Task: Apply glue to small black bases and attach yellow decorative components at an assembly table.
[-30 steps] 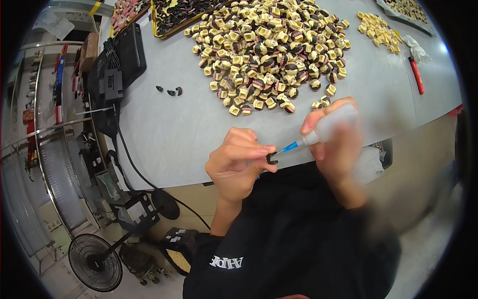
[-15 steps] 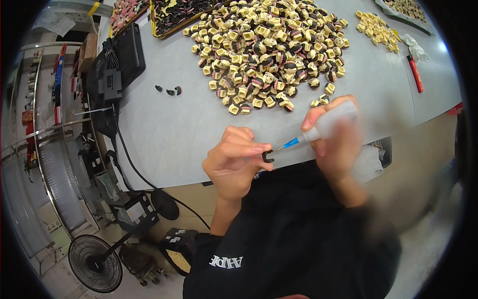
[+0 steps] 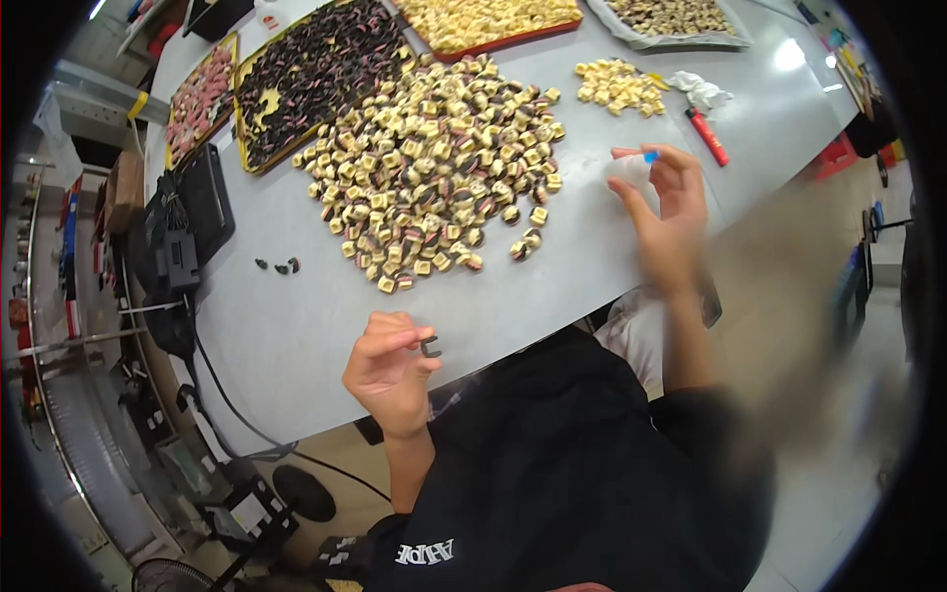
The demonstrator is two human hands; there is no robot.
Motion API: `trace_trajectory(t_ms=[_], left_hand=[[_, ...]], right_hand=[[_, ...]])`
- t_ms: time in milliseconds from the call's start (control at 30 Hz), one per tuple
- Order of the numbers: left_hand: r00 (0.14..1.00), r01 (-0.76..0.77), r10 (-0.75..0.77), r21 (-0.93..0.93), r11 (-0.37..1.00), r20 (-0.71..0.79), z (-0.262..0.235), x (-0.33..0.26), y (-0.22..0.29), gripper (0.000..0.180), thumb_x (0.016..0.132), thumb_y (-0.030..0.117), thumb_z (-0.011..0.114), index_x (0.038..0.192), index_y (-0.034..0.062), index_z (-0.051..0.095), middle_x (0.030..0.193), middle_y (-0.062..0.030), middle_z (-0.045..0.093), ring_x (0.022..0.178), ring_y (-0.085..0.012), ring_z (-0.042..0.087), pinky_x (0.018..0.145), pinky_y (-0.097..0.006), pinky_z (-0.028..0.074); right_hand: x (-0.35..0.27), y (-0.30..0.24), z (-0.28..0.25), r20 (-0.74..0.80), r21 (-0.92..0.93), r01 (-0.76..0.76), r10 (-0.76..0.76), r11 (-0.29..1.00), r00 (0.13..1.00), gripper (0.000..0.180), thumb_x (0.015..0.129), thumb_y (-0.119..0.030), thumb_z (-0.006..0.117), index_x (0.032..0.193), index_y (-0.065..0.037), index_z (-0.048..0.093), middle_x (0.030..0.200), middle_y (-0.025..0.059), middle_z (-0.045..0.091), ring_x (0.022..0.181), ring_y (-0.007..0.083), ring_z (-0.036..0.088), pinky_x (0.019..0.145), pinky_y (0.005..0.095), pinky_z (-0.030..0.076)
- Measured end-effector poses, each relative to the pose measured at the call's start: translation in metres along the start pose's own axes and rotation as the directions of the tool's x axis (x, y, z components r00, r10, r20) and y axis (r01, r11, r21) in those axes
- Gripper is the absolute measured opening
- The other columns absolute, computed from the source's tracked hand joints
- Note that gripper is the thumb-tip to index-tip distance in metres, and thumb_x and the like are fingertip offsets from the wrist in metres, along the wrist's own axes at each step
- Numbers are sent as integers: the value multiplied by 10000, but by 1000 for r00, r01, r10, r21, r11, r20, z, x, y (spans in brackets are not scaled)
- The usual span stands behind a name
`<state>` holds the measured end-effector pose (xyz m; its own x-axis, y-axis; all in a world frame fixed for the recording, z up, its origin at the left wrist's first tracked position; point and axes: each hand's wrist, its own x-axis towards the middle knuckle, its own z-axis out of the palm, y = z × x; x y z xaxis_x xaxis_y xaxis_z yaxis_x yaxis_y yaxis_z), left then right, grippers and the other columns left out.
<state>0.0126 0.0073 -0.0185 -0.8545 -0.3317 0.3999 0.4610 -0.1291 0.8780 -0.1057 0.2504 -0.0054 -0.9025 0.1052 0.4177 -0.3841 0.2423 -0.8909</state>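
Near the front edge of the table, my left hand (image 3: 387, 373) pinches a small black C-shaped piece (image 3: 431, 346) between thumb and fingertips. My right hand (image 3: 673, 202) is raised over the table's right part, fingers curled round a translucent white squeeze bottle (image 3: 628, 171). A blue tip (image 3: 651, 156) shows at the bottle's upper end, and its thin needle cannot be made out here. Between and beyond my hands spreads a big heap of small cream, black and pink pieces (image 3: 434, 168). A few of them lie apart at its right edge.
Three small black bits (image 3: 279, 266) lie on the left. Behind the heap stand a tray of black and pink parts (image 3: 316, 79) and a red tray of cream parts (image 3: 483, 51). Loose cream pieces (image 3: 621, 87), a crumpled white tissue (image 3: 700, 91) and a red tube-like object (image 3: 707, 138) lie right.
My right hand has drawn the bottle away from the black piece, and its blue tip has turned up. The view has shifted, showing more of the trays. My left hand still pinches the piece.
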Motion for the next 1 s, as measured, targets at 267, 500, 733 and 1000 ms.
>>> trace_trajectory(t_ms=[267, 500, 733, 1000], left_hand=[[1000, -6, 7, 28, 1000, -14, -2, -2, 1, 297, 684, 71, 764, 901, 12, 570, 821, -92, 624, 740, -166, 464, 667, -272, 388], [1000, -5, 5, 16, 1000, 15, 1, -1, 3, 296, 677, 44, 758, 909, 11, 576, 842, -90, 632, 748, -167, 470, 684, -280, 397], [999, 36, -36, 110, 993, 1, -2, -2, 5, 279, 732, 122, 737, 924, 31, 557, 848, -78, 588, 781, -168, 463, 761, -325, 370], [999, -18, 22, -84, 996, 46, -9, -1, 1, 221, 682, -23, 733, 852, 4, 594, 841, -102, 624, 805, -204, 549, 727, -321, 439]], right_hand=[[20, 7, -18, 78, -120, -22, 31, 993, 996, 253, 796, -19, 638, 1022, -9, 526, 1006, 81, 612, 873, 143, 580, 779, 276, 466], [79, 26, -50, 113, -660, 98, -30, 745, 993, 192, 813, -139, 644, 938, -3, 592, 900, 78, 618, 750, 164, 605, 721, 267, 482], [74, 37, -42, 175, -556, 201, -122, 807, 977, 155, 823, -92, 611, 945, 3, 611, 901, 95, 626, 780, 172, 620, 732, 271, 489], [-42, -80, 28, 0, 100, 436, -439, 894, 899, 245, 691, 85, 696, 914, 34, 609, 860, 139, 646, 801, 215, 637, 721, 289, 507]])
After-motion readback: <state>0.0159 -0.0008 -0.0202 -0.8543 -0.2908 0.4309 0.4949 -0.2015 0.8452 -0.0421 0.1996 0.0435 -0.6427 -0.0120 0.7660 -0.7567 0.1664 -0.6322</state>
